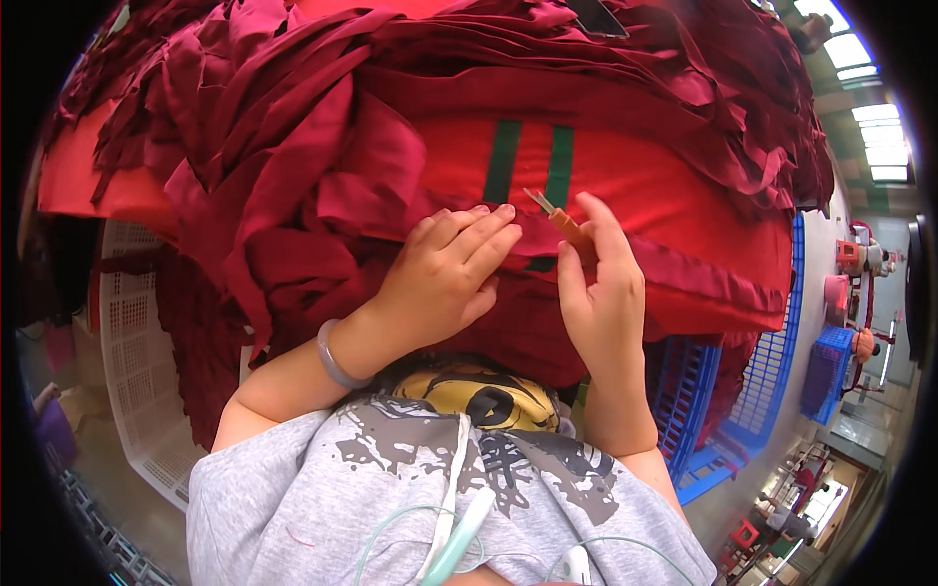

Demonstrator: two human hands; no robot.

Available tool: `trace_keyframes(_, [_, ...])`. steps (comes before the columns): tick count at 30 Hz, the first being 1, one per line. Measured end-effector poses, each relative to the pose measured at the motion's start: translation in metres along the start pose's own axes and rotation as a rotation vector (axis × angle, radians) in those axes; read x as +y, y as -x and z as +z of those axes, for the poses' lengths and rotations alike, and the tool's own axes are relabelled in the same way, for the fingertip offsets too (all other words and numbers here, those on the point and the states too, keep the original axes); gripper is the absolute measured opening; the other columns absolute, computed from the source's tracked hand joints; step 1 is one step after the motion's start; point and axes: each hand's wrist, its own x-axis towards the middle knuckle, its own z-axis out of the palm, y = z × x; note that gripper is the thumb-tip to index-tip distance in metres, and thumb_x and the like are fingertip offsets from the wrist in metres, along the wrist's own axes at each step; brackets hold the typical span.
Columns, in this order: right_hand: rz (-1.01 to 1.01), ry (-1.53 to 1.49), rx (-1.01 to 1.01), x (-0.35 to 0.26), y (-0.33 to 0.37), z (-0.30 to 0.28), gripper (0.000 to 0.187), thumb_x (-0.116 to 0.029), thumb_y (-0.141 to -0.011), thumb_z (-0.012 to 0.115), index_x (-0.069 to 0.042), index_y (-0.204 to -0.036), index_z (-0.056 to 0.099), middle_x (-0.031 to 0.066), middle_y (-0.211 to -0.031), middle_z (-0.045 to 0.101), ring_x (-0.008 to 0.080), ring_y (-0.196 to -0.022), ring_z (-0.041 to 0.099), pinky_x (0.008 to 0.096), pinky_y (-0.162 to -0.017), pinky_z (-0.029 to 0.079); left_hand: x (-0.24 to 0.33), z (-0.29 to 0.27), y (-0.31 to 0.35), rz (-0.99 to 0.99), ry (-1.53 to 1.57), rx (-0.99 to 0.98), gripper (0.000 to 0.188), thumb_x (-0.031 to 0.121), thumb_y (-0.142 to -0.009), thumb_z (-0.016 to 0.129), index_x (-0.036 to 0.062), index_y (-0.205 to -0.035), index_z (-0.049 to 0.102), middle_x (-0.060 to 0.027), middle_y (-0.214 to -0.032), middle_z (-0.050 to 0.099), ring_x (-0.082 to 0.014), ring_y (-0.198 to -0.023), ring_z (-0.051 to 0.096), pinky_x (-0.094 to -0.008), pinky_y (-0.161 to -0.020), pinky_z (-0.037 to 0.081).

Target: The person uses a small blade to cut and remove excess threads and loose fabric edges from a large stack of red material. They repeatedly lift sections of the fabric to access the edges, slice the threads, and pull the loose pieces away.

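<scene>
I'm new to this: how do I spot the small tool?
On the bright red cloth, find two dark green stripes. At the right stripe's lower end, the right hand holds the tool, its orange-brown handle and metal tip unlike the limp dark red folds nearby.

One seam ripper, two green stripes, one bracelet, one white basket, apparently one phone
</scene>
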Motion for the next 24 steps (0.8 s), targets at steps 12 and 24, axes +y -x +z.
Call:
trace_keyframes(12, [0.011,-0.090,-0.077,0.011,-0.018,0.023,0.008,-0.005,-0.082,0.063,-0.002,-0.089,0.062,0.0130,-0.079,0.062,0.0302,-0.070,0.061,0.0377,-0.063,0.048,0.001,-0.001,-0.003,-0.135,0.306,0.112,0.042,0.010,-0.078,0.067,0.0027,-0.119,0.057,-0.0150,-0.126,0.060,-0.0310,-0.114,0.056,-0.0435,-0.099,0.043])
trace_keyframes(24, [0.406,-1.127,-0.088,0.015,0.007,-0.030,0.012,-0.012,-0.097,0.060,0.000,-0.093,0.062,-0.0069,-0.071,0.049,0.0001,-0.058,0.036,0.0183,-0.052,0.026,0.015,-0.027,-0.010,-0.196,0.212,0.052,0.014,0.020,-0.076,0.074,0.0094,-0.077,0.065,-0.0027,-0.073,0.062,-0.0222,-0.074,0.058,-0.0363,-0.072,0.040])
